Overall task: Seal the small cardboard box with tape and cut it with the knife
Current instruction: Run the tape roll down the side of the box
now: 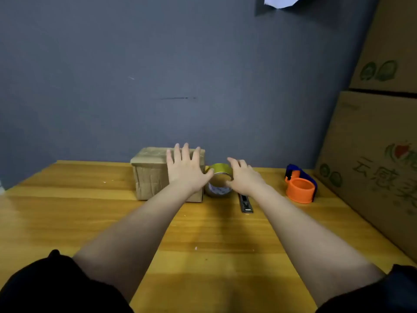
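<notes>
A small cardboard box [150, 175] stands on the wooden table [67, 211] against the grey wall. My left hand [186, 169] hovers in front of its right half, fingers spread, holding nothing. Just right of the box a roll of yellowish tape [220, 171] stands on edge. My right hand [244, 177] is at the roll's right side with fingers apart; whether it touches the roll I cannot tell. A dark utility knife [246, 204] lies on the table below my right wrist, partly hidden by it.
An orange and blue tape dispenser [301, 184] sits to the right. Large printed cardboard cartons [372, 154] are stacked along the table's right edge. The grey wall [158, 75] closes off the back.
</notes>
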